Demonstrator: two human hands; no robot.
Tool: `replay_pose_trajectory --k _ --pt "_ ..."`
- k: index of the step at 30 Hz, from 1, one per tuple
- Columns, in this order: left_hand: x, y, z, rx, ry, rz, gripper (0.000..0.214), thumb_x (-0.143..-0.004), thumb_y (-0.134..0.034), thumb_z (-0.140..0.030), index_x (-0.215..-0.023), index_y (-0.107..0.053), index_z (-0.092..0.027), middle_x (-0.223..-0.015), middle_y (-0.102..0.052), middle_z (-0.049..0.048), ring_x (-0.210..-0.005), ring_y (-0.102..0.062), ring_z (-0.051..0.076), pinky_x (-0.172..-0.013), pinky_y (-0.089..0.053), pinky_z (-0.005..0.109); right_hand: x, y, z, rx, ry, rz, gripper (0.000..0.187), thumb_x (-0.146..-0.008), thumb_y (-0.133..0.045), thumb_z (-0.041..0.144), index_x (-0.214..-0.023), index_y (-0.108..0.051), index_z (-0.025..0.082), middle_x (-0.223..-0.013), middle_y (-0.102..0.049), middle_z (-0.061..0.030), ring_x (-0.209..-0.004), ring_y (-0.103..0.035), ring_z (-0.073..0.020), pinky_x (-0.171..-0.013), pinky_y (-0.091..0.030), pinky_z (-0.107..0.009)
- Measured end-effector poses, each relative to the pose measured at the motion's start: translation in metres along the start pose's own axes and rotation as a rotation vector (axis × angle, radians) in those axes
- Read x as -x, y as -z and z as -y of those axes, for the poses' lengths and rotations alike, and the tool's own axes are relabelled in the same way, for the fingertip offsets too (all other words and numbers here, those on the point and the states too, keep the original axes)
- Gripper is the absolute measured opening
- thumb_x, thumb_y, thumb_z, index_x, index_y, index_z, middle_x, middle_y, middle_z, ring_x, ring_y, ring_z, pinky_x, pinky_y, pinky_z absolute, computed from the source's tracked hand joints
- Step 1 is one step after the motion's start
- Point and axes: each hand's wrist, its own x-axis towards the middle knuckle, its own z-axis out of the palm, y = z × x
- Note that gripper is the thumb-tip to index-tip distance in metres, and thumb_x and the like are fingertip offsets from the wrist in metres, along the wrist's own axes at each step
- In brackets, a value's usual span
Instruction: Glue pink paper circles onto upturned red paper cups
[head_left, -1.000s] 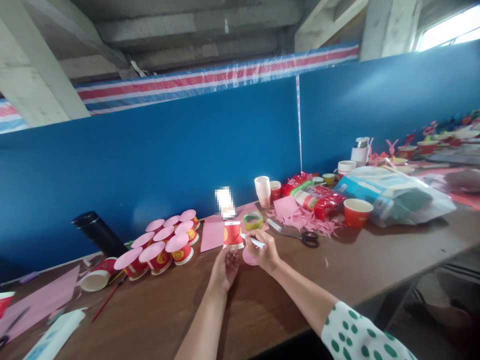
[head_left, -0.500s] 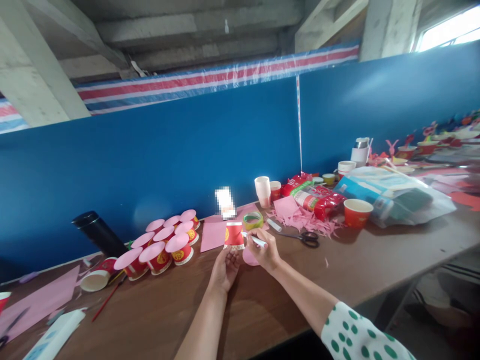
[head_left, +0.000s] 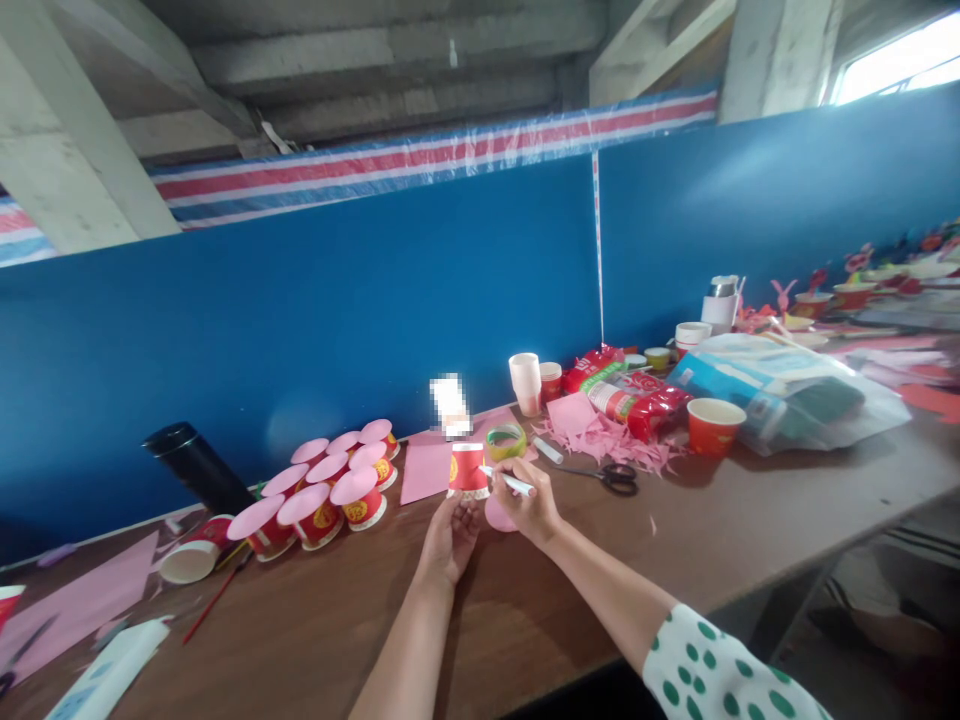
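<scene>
Red paper cup [head_left: 467, 468] stands inverted just above the brown table [head_left: 315, 620], gripped from below by the fingertips of the left hand [head_left: 450, 535]. The right hand [head_left: 531, 505], just beside it on the right, pinches a white marker [head_left: 510, 482] whose tip meets the cup's right side. A pink paper disc [head_left: 495, 516] lies partly under the right hand. A group of pink-topped cups [head_left: 330, 490] sits well to the left; scissors [head_left: 611, 475] lie to the right.

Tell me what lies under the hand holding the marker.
A pink paper round lies on the table under the right hand, which holds the white marker at the red cup. The hand covers part of it, hiding its full outline.
</scene>
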Motion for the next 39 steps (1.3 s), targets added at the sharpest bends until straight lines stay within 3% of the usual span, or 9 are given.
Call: replay_pose_trajectory --k 7,26,39 --pt "0.0002 0.0004 0.0004 -0.002 -0.02 0.029 0.007 -0.075 -0.055 -0.01 -0.07 -0.058 -0.011 -0.058 -0.062 0.0017 -0.056 -0.061 0.01 -0.055 -0.052 0.019 -0.0001 0.001 0.0004 -0.039 -0.02 -0.051 0.011 -0.08 -0.047 0.021 -0.073 -0.055 0.018 -0.064 -0.057 -0.0015 -0.058 -0.053 -0.0127 -0.053 -0.043 -0.022" --pt "0.0006 -0.0014 -0.0001 0.002 -0.01 0.013 0.009 -0.076 -0.054 -0.009 -0.068 -0.057 -0.011 -0.056 -0.061 0.0008 -0.053 -0.06 0.009 -0.053 -0.051 0.018 0.0017 -0.0014 -0.0022 0.002 -0.005 0.01 0.009 -0.08 -0.047 0.021 -0.074 -0.053 0.019 -0.065 -0.057 -0.0015 -0.059 -0.052 -0.0132 -0.058 -0.043 -0.024" --pt "0.0017 -0.0022 0.0014 -0.029 -0.057 0.034 0.002 -0.072 -0.059 -0.01 -0.072 -0.059 -0.011 -0.059 -0.063 0.0017 -0.055 -0.062 0.01 -0.055 -0.052 0.019 -0.0001 0.0005 0.0028 -0.003 0.043 -0.015 0.009 -0.081 -0.047 0.023 -0.076 -0.054 0.019 -0.064 -0.056 -0.0018 -0.06 -0.052 -0.0146 -0.06 -0.043 -0.026"
